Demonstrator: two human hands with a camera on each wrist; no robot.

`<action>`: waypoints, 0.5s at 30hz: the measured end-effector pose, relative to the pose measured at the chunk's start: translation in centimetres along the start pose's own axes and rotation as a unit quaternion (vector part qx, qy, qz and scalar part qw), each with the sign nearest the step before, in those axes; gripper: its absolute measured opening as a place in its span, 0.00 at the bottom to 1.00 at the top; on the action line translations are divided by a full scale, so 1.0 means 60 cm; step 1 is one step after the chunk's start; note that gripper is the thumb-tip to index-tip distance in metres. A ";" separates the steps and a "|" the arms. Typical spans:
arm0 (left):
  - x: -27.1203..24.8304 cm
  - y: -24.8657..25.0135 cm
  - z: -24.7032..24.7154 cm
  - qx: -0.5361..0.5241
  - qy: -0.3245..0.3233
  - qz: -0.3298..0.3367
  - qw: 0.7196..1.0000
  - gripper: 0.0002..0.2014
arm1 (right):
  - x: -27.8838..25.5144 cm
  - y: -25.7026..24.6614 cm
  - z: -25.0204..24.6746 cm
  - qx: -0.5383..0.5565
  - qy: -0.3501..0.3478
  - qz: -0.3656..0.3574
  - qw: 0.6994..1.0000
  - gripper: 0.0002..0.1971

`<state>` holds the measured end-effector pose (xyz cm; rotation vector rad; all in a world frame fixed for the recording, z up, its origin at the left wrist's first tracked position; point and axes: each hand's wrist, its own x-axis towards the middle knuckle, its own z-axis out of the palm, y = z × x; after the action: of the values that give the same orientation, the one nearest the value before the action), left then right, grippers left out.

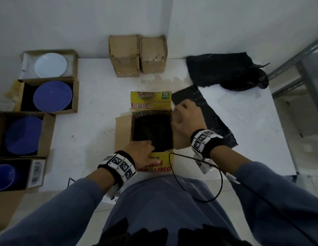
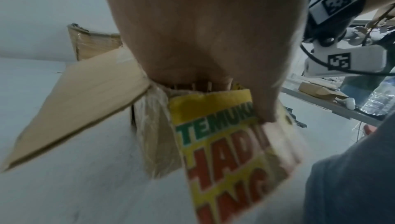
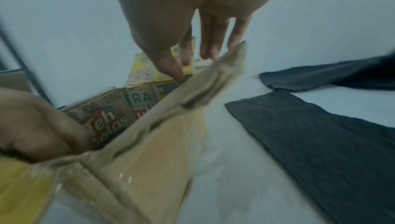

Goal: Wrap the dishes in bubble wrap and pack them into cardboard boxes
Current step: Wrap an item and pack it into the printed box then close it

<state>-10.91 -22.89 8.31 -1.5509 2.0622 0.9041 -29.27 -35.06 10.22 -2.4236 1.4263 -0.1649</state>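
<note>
Head view: rectangular cardboard box (image 1: 151, 102), dark bubbly lining (image 1: 152, 132).

The fingertips of the left hand (image 1: 140, 151) are hidden inside the open box (image 1: 160, 161), behind its near yellow flap. What lies under the black wrap (image 1: 152, 132) just beyond that hand cannot be made out. The fingers of the right hand (image 1: 187, 119) are blurred in the right wrist view, so their contact with the right flap (image 3: 215, 70) cannot be told. The bowl (image 1: 2, 176) far left of the left hand is cut off by the picture's edge.
</note>
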 end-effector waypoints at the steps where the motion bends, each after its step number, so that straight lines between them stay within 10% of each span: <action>1: 0.000 0.001 0.004 0.015 0.013 -0.001 1.000 0.33 | -0.013 0.009 -0.001 -0.001 0.000 0.065 0.998 0.22; 4: -0.001 0.008 0.011 0.037 0.033 0.007 0.999 0.27 | -0.045 0.020 -0.006 0.136 -0.007 0.226 0.965 0.30; 7: -0.016 -0.003 0.021 -0.093 0.130 0.038 0.986 0.26 | -0.067 0.012 -0.005 0.309 0.025 0.235 0.921 0.31; 11: -0.049 -0.034 0.038 -0.146 0.450 -0.122 0.873 0.20 | -0.086 -0.012 0.004 0.361 0.068 0.163 0.916 0.31; 15: -0.054 -0.066 0.047 -0.470 0.364 -0.277 0.755 0.32 | -0.084 -0.030 0.016 0.369 0.032 0.110 0.922 0.20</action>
<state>-6.33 -19.38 7.43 -3.2548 1.2643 1.2965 -30.01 -29.64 10.21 -1.6465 1.3276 -0.6101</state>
